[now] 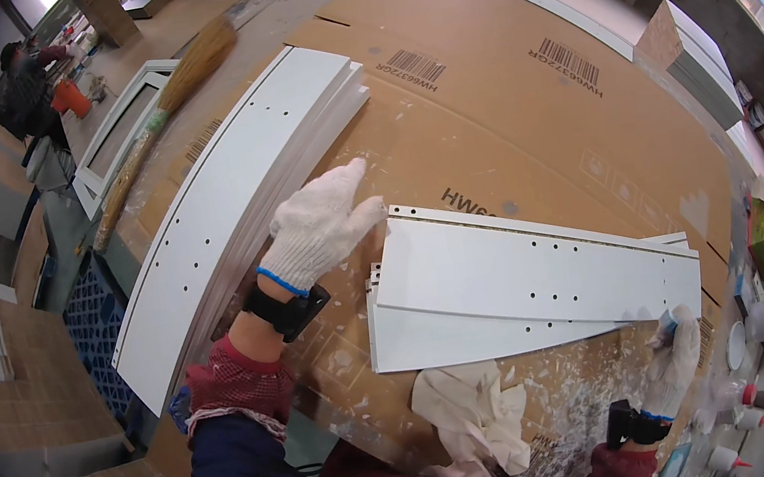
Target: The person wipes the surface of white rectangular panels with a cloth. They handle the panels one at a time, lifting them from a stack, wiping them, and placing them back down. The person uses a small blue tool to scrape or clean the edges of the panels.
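My left hand (325, 223), in a white knit glove, hovers over the cardboard with its fingers stretched out and thumb apart, holding nothing. Its fingertips point toward the upper left corner of a white drilled panel (465, 255), which lies slightly askew on other white panels (438, 337). At that panel's lower right end is my right hand (679, 356), also gloved, closed on a small blue-grey piece (666, 324) whose kind I cannot make out. Left of my left hand, a stack of long white panels (223, 179) with small dark holes lies at a slant.
Brown cardboard (495, 131) covers the table. A crumpled white cloth (470, 414) lies near my body, beside white dust and flakes. A straw broom (199, 63) and a white frame (120, 130) are at the far left. Red-tipped bottles (727, 459) stand right. A person (29, 94) works far left.
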A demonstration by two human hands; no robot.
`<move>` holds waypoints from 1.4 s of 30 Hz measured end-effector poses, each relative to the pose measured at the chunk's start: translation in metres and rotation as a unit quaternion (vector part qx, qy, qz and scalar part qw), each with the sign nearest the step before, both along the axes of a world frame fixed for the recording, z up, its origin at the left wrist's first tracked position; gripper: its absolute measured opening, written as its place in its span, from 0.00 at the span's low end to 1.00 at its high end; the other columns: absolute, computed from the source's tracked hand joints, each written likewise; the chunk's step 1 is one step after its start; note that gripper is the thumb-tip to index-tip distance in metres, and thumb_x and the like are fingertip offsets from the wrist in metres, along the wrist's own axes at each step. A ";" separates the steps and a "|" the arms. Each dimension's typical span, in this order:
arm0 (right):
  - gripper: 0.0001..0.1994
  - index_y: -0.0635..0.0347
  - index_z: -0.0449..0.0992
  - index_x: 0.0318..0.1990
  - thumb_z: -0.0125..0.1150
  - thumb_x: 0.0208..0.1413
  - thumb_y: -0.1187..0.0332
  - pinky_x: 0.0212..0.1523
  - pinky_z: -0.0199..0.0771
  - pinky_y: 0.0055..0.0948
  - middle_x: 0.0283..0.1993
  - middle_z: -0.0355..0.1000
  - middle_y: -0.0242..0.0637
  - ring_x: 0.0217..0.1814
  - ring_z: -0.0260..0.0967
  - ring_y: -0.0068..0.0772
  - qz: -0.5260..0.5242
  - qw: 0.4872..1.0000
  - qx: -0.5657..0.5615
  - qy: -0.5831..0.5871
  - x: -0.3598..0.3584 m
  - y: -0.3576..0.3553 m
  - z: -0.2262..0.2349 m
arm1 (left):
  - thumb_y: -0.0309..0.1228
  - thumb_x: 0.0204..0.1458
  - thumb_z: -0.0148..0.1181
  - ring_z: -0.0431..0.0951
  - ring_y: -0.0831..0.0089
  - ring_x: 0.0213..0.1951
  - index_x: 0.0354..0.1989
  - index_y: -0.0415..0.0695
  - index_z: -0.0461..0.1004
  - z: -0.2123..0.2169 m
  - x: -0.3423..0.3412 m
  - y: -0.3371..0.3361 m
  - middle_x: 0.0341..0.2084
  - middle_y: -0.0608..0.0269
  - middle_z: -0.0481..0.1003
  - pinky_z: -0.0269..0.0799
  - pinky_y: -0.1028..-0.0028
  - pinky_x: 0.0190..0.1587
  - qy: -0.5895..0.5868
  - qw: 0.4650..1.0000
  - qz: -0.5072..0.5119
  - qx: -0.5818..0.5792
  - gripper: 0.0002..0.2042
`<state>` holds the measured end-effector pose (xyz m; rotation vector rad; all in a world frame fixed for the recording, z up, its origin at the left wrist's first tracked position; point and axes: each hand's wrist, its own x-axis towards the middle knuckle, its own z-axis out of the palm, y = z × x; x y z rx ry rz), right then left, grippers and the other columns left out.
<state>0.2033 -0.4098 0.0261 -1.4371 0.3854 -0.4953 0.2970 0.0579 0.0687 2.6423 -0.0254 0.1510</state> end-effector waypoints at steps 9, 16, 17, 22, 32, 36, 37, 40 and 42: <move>0.11 0.60 0.73 0.39 0.59 0.61 0.61 0.36 0.68 0.20 0.33 0.71 0.27 0.33 0.66 0.18 -0.099 0.985 -0.138 0.029 0.076 -0.100 -0.001 | 0.53 0.51 0.53 0.73 0.55 0.52 0.56 0.46 0.68 -0.040 -0.019 -0.027 0.49 0.50 0.74 0.64 0.64 0.56 0.236 0.953 0.029 -0.188 0.29; 0.10 0.60 0.75 0.38 0.59 0.61 0.62 0.37 0.71 0.21 0.33 0.73 0.28 0.34 0.69 0.18 -0.026 0.994 -0.084 0.065 0.084 -0.126 -0.019 | 0.49 0.49 0.56 0.75 0.59 0.50 0.56 0.47 0.69 -0.036 -0.027 -0.033 0.48 0.52 0.75 0.66 0.66 0.54 0.228 0.947 0.041 -0.222 0.28; 0.09 0.60 0.75 0.38 0.59 0.61 0.62 0.37 0.71 0.21 0.33 0.74 0.28 0.34 0.69 0.18 -0.032 0.996 -0.057 0.062 0.085 -0.117 -0.016 | 0.48 0.49 0.56 0.75 0.60 0.50 0.56 0.47 0.69 -0.037 -0.031 -0.030 0.48 0.52 0.75 0.67 0.67 0.53 0.219 0.946 0.044 -0.233 0.27; 0.09 0.60 0.76 0.40 0.59 0.61 0.64 0.39 0.72 0.22 0.36 0.75 0.29 0.35 0.71 0.19 0.025 0.998 -0.055 0.036 0.076 -0.137 -0.025 | 0.39 0.51 0.58 0.75 0.68 0.47 0.58 0.46 0.67 -0.030 -0.042 -0.026 0.45 0.56 0.76 0.69 0.70 0.51 0.190 0.917 0.042 -0.348 0.25; 0.11 0.66 0.75 0.43 0.56 0.62 0.65 0.43 0.73 0.23 0.39 0.74 0.32 0.38 0.71 0.22 0.050 0.996 -0.054 0.039 0.049 -0.090 -0.024 | 0.30 0.54 0.55 0.74 0.77 0.43 0.55 0.34 0.67 -0.028 -0.140 -0.012 0.43 0.58 0.74 0.70 0.76 0.47 0.119 0.775 0.127 -0.607 0.20; 0.14 0.68 0.75 0.44 0.56 0.61 0.63 0.39 0.71 0.22 0.39 0.73 0.34 0.36 0.71 0.24 0.100 0.989 -0.085 0.066 0.052 -0.044 -0.006 | 0.34 0.57 0.55 0.80 0.72 0.34 0.50 0.37 0.70 -0.057 -0.199 0.002 0.38 0.59 0.77 0.78 0.78 0.31 0.147 0.701 0.222 -0.662 0.16; 0.15 0.68 0.75 0.45 0.57 0.61 0.62 0.39 0.71 0.22 0.38 0.74 0.33 0.36 0.71 0.22 0.099 0.989 -0.092 0.060 0.054 -0.030 -0.005 | 0.36 0.58 0.55 0.81 0.72 0.31 0.50 0.38 0.70 -0.065 -0.212 0.001 0.37 0.58 0.78 0.78 0.79 0.25 0.134 0.679 0.261 -0.673 0.17; 0.13 0.66 0.76 0.43 0.59 0.60 0.63 0.38 0.74 0.23 0.35 0.75 0.34 0.35 0.73 0.23 0.099 0.995 -0.026 0.015 0.058 -0.021 -0.009 | 0.38 0.59 0.54 0.80 0.77 0.29 0.52 0.39 0.70 -0.067 -0.245 0.006 0.37 0.61 0.78 0.74 0.82 0.22 0.176 0.679 0.280 -0.655 0.18; 0.12 0.64 0.76 0.42 0.59 0.60 0.63 0.38 0.76 0.24 0.35 0.75 0.34 0.34 0.73 0.24 0.087 0.986 0.114 -0.081 0.055 -0.018 -0.013 | 0.40 0.59 0.55 0.79 0.78 0.27 0.52 0.39 0.70 -0.065 -0.260 0.006 0.37 0.62 0.78 0.71 0.83 0.19 0.148 0.707 0.288 -0.629 0.19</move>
